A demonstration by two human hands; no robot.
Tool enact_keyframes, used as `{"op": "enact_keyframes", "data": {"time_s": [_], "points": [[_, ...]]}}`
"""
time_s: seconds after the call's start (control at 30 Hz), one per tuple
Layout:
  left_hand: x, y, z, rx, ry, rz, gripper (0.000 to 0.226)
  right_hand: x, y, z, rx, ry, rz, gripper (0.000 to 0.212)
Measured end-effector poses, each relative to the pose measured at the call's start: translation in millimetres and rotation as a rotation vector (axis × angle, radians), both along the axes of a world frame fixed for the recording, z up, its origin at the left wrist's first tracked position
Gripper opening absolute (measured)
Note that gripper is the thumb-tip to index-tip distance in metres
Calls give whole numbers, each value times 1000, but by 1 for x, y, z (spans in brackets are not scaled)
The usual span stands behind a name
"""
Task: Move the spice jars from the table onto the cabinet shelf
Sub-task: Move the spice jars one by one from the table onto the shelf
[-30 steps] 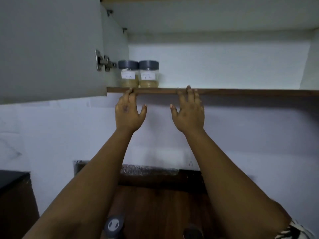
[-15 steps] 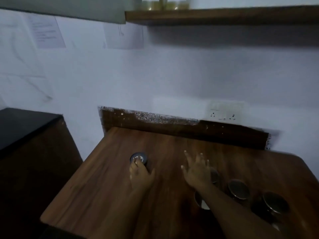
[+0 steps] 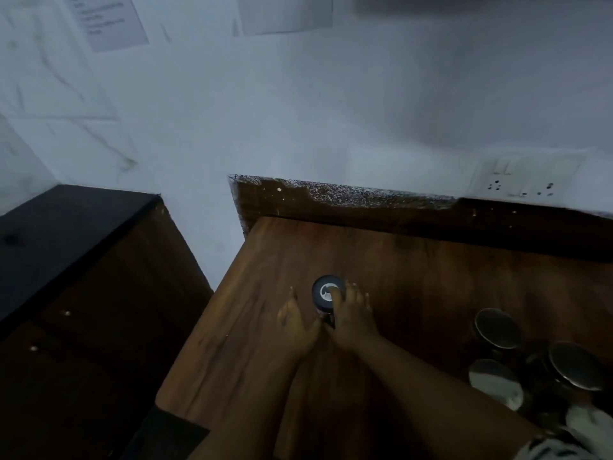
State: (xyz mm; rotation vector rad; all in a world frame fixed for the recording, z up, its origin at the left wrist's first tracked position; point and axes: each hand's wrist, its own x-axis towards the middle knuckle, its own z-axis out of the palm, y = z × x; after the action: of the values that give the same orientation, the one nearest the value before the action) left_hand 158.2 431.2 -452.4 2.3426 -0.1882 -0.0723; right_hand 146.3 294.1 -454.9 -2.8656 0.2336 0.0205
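Note:
A spice jar with a dark round lid stands alone on the brown wooden table, left of its middle. My right hand is on the jar's right side, fingers curled against it and one finger over the lid. My left hand is just left of the jar with its fingers spread, thumb near the jar's base. Three more dark-lidded jars cluster at the table's right edge. The cabinet shelf is out of view.
A black-topped counter stands lower at the left, with a gap between it and the table. A speckled dark backsplash runs along the table's far edge. A wall socket and taped papers are on the white wall.
My view dropped from the shelf to the table. Both hands came down from the shelf edge; my right hand moved left from the jar cluster onto the lone jar.

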Motion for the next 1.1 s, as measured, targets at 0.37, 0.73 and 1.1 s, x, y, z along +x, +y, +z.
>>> {"op": "enact_keyframes", "data": {"time_s": [0.37, 0.73, 1.1], "points": [[28, 23, -11, 13, 48, -155, 101, 48, -7, 15, 193, 223, -37, 87], [13, -60, 62, -225, -236, -321, 128, 12, -80, 157, 629, -261, -441, 73], [22, -123, 135, -643, 153, -810, 59, -71, -148, 230, 535, -150, -247, 70]]}}
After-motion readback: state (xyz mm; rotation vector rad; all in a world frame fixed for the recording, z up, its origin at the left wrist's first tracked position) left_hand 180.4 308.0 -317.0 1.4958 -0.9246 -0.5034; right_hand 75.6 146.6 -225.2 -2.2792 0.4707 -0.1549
